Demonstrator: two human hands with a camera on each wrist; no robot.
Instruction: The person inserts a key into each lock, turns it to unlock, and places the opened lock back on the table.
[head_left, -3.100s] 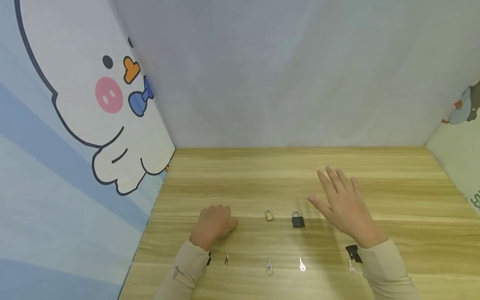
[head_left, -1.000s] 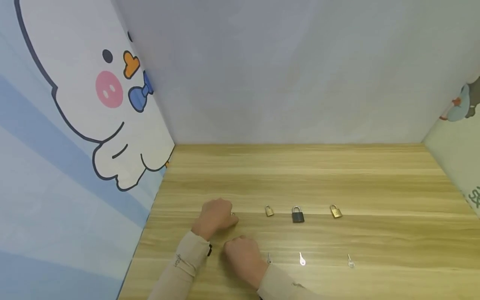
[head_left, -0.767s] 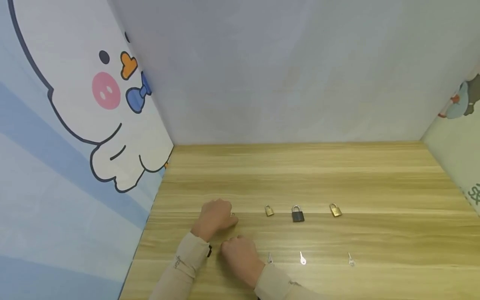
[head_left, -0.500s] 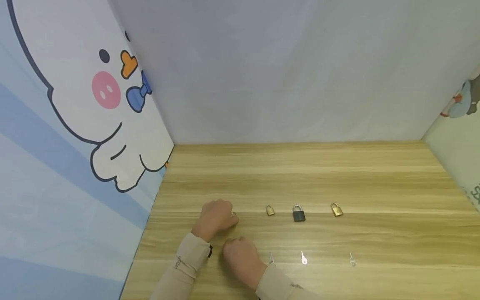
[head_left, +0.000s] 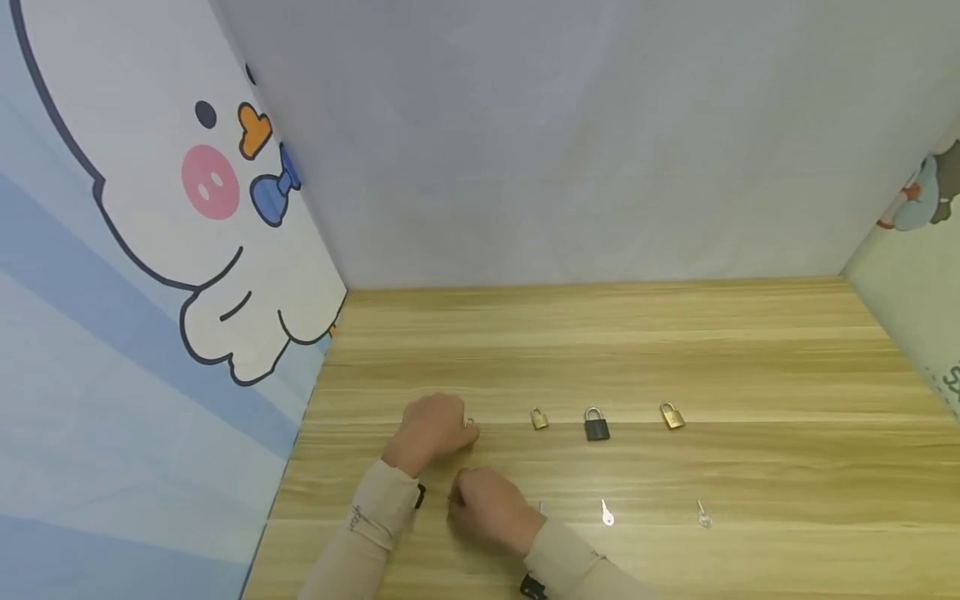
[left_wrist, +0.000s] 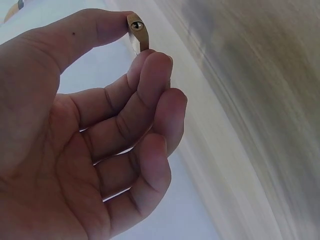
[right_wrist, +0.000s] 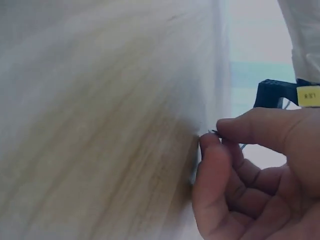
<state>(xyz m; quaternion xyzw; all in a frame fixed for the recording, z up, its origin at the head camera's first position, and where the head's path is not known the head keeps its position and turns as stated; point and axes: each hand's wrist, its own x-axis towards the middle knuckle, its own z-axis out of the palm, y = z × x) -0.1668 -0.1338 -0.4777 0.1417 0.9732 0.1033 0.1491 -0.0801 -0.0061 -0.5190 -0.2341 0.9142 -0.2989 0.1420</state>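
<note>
A tabletop work booth is shown; whether it is housed in a home, an office or a lab cannot be told. Much of the head view's lower half is filled by a wood-grain table [head_left: 787, 367], closed in on 3 sides. Across the upper middle, a plain grey wall [head_left: 562, 150] is seen; at the left, a blue-striped wall [head_left: 82, 433] is printed with a white cartoon figure [head_left: 150, 200]; at the right edge, a pale green wall [head_left: 911, 292] is marked with another cartoon [head_left: 918, 198].

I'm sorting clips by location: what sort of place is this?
Probably a small indoor booth or corner set up for tabletop work, though that's a guess: a wood-grain tabletop meets a plain grey backdrop, and a cartoon-printed panel lines the left side.
</note>
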